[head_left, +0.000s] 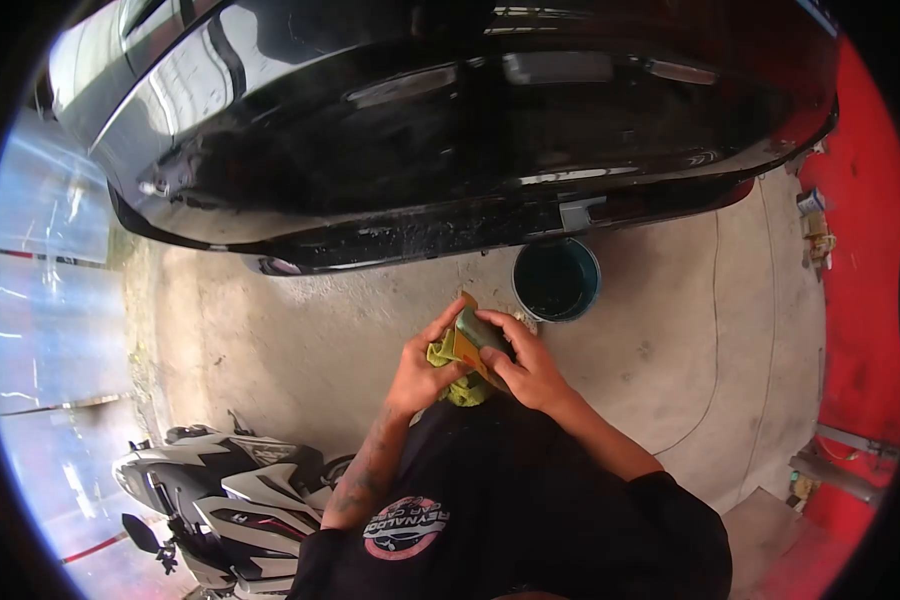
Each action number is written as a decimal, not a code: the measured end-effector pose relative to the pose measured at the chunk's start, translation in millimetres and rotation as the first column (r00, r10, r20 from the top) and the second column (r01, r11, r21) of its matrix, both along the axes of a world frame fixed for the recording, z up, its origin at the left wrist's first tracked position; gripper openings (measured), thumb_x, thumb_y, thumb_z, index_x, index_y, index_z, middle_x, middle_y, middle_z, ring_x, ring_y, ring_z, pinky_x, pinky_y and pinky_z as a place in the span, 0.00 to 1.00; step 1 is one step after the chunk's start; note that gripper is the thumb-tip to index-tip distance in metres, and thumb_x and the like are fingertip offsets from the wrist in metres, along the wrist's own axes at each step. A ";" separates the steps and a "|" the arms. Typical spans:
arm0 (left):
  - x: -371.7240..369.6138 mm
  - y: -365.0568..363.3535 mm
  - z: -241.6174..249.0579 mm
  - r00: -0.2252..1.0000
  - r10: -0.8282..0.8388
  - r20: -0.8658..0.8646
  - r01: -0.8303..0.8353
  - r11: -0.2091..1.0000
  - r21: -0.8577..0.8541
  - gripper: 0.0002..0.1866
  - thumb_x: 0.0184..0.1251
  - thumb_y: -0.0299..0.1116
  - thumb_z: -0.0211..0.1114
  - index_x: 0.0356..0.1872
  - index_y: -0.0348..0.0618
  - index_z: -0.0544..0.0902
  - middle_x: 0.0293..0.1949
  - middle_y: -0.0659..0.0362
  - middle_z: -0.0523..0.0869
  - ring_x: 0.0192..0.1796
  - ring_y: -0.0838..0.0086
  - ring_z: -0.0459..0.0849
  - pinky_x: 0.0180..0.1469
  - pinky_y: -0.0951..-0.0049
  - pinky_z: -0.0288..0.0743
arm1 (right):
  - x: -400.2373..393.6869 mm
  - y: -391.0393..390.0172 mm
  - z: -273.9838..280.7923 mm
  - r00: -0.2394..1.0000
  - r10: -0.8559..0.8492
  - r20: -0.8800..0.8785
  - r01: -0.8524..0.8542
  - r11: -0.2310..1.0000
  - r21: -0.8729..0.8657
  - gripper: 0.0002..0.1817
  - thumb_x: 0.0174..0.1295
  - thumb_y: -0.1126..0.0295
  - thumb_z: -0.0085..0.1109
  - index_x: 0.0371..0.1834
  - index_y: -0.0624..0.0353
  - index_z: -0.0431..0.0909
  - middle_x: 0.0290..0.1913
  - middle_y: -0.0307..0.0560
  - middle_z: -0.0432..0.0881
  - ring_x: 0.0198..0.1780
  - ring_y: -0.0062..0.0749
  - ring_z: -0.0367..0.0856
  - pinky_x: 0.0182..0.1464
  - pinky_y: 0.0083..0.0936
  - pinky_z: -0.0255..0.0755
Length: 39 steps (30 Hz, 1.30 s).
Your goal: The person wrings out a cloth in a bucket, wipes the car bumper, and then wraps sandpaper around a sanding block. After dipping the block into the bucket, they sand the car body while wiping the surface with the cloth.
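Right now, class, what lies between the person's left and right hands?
In the head view, a green block and a brown sheet lie between the left hand and right hand, with a yellow-green cloth.

Black T-shirt (570, 500), plain fabric, short sleeves, right sleeve (682, 505) ends above the elbow. Round logo (407, 528) on the left chest: pink-red rim, dark parts, white lettering across the upper half, "CAR CARE" readable, small drawing below it too fine to make out. Dark tattoo (363, 478) along left forearm, pattern blurred. Left hand (427, 368) and right hand (530, 368) bare.
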State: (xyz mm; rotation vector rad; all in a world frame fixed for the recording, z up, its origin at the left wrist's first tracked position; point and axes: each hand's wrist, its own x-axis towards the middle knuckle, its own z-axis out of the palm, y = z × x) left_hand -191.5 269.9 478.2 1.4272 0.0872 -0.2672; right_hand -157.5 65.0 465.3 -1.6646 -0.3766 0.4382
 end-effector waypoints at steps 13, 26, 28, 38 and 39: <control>-66.7 81.0 -39.1 0.993 0.039 -0.113 -0.091 0.858 -0.505 0.54 0.52 0.33 0.85 0.81 0.34 0.65 0.73 0.48 0.77 0.72 0.64 0.77 0.75 0.64 0.70 | -56.8 62.2 -1.9 0.945 0.135 0.299 -0.040 0.952 -0.302 0.25 0.75 0.54 0.60 0.75 0.40 0.79 0.84 0.66 0.54 0.83 0.63 0.56 0.81 0.53 0.52; -100.3 84.3 -128.7 0.933 -0.146 -0.328 0.027 0.940 -0.340 0.44 0.62 0.36 0.81 0.79 0.41 0.71 0.62 0.56 0.82 0.64 0.71 0.79 0.69 0.69 0.71 | -63.7 38.5 -68.8 0.918 0.367 -0.147 -0.394 0.887 -0.242 0.39 0.72 0.43 0.64 0.77 0.59 0.73 0.71 0.60 0.73 0.74 0.53 0.73 0.73 0.41 0.67; -102.0 80.4 -134.3 0.890 -0.208 -0.405 0.077 0.945 -0.316 0.42 0.64 0.37 0.80 0.79 0.41 0.72 0.61 0.56 0.82 0.62 0.71 0.79 0.67 0.70 0.72 | -63.8 35.2 -58.8 0.880 0.389 -0.271 -0.451 0.864 -0.223 0.48 0.66 0.37 0.68 0.80 0.61 0.68 0.70 0.63 0.76 0.73 0.55 0.75 0.74 0.41 0.67; -101.5 37.3 -163.8 0.914 -0.054 -0.403 0.040 0.998 -0.044 0.45 0.58 0.51 0.83 0.72 0.35 0.78 0.57 0.43 0.83 0.59 0.60 0.85 0.63 0.64 0.77 | -60.3 7.9 -103.4 0.873 0.331 -0.358 -0.450 0.829 -0.332 0.33 0.69 0.59 0.68 0.75 0.56 0.71 0.61 0.61 0.81 0.62 0.57 0.82 0.63 0.41 0.76; -100.0 32.7 -164.7 0.915 -0.035 -0.401 0.023 0.999 -0.035 0.45 0.57 0.51 0.83 0.72 0.34 0.79 0.56 0.43 0.84 0.59 0.60 0.85 0.63 0.64 0.77 | -56.6 5.6 -104.1 0.885 0.342 -0.317 -0.440 0.838 -0.323 0.33 0.69 0.60 0.69 0.75 0.55 0.71 0.62 0.60 0.81 0.62 0.56 0.82 0.64 0.41 0.75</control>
